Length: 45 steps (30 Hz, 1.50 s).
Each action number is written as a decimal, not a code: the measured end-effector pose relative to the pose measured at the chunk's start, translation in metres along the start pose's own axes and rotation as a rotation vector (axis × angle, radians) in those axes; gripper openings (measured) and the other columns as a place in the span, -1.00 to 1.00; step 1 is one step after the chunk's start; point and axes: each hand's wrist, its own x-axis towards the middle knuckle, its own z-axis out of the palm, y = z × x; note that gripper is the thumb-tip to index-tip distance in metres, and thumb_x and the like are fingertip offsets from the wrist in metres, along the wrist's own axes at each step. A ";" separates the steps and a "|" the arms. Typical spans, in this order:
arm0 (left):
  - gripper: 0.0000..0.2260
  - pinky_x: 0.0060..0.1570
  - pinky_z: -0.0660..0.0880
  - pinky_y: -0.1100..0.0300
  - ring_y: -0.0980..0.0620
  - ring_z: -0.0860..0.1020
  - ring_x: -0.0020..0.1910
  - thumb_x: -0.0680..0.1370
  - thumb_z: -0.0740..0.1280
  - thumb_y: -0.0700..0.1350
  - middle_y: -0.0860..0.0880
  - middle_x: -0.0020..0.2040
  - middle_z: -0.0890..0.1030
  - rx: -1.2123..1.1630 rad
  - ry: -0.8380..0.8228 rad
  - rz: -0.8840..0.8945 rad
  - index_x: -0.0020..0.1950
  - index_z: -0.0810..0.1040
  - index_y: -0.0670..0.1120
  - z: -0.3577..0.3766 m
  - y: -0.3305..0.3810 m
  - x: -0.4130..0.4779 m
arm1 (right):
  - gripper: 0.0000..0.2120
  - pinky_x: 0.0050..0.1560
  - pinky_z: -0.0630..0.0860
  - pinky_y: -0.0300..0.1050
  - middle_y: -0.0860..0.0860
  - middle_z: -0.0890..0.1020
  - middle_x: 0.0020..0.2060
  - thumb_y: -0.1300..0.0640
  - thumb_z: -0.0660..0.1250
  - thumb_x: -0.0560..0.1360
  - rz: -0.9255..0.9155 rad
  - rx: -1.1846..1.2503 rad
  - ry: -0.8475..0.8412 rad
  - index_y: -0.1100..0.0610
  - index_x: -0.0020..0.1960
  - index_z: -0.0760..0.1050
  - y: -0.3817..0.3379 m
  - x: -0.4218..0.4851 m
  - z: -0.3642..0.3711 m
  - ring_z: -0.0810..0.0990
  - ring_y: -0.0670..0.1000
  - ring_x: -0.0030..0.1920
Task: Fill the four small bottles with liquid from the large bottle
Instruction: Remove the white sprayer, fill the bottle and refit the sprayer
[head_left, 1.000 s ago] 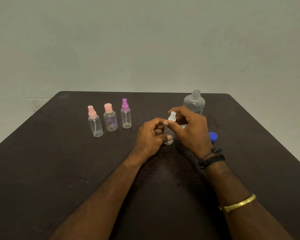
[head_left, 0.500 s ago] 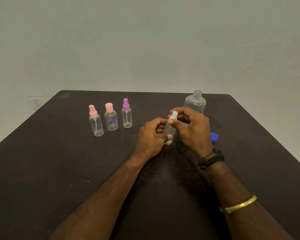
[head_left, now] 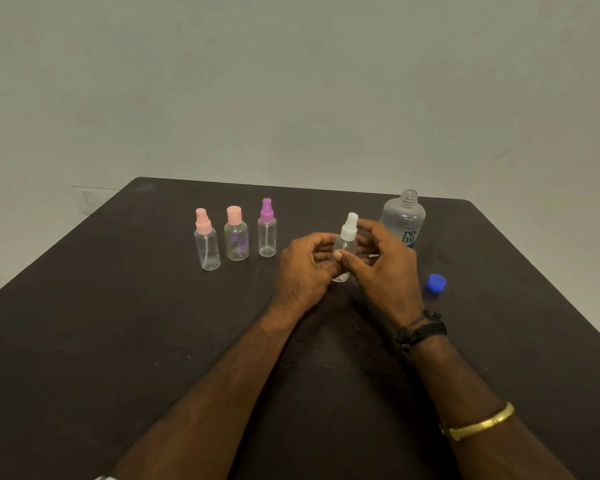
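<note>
Gold bangle point(head_left: 478, 422) and black wristband point(head_left: 421, 332) circle the right forearm. Just in front of the large bottle point(head_left: 404, 220), the left hand point(head_left: 303, 268) curls round the lower body of the white-capped small bottle point(head_left: 347, 237), which stands upright; the right hand point(head_left: 385, 268) pinches it higher up. A blue cap point(head_left: 435, 282) lies front-right of the large bottle. Three capped small bottles point(head_left: 236, 239) stand well to its left. Uncapped, its label reads "re nu".

Dark brown table point(head_left: 84, 341) stands against a plain pale grey-green wall point(head_left: 291, 81).
</note>
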 end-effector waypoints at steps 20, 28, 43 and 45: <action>-0.81 -0.14 0.52 0.53 0.18 0.66 -0.09 0.49 0.51 -0.25 0.04 -0.07 0.69 0.142 0.371 -0.049 0.09 0.67 -0.13 -0.048 -0.001 0.016 | -0.60 -0.07 0.53 -0.48 -0.15 0.65 -0.05 0.10 0.56 0.46 0.014 0.023 -0.001 0.10 0.26 0.58 -0.016 0.034 0.046 0.60 -0.35 -0.08; -0.90 -0.16 0.46 0.51 0.08 0.67 -0.09 0.52 0.42 -0.33 -0.04 -0.10 0.72 0.202 0.521 -0.124 -0.04 0.69 -0.18 -0.049 -0.008 0.017 | -0.61 -0.09 0.48 -0.54 -0.10 0.67 -0.02 0.11 0.57 0.45 0.057 -0.031 -0.013 0.13 0.23 0.61 -0.015 0.049 0.083 0.60 -0.20 -0.10; -0.93 -0.14 0.43 0.48 0.02 0.65 -0.03 0.54 0.41 -0.27 -0.10 -0.04 0.71 0.199 0.537 -0.150 0.00 0.66 -0.22 -0.051 -0.003 0.013 | -0.57 0.08 0.61 -0.11 0.05 0.71 0.07 0.11 0.57 0.44 0.116 -0.092 0.002 0.15 0.26 0.58 -0.007 0.054 0.095 0.60 -0.09 -0.03; -0.94 -0.14 0.43 0.48 0.02 0.65 -0.04 0.55 0.42 -0.26 -0.09 -0.05 0.70 0.198 0.538 -0.147 -0.01 0.66 -0.21 -0.050 -0.002 0.013 | -0.57 0.03 0.54 -0.22 0.05 0.71 0.08 0.12 0.58 0.44 0.114 -0.091 -0.004 0.16 0.26 0.58 -0.008 0.054 0.095 0.59 -0.10 -0.03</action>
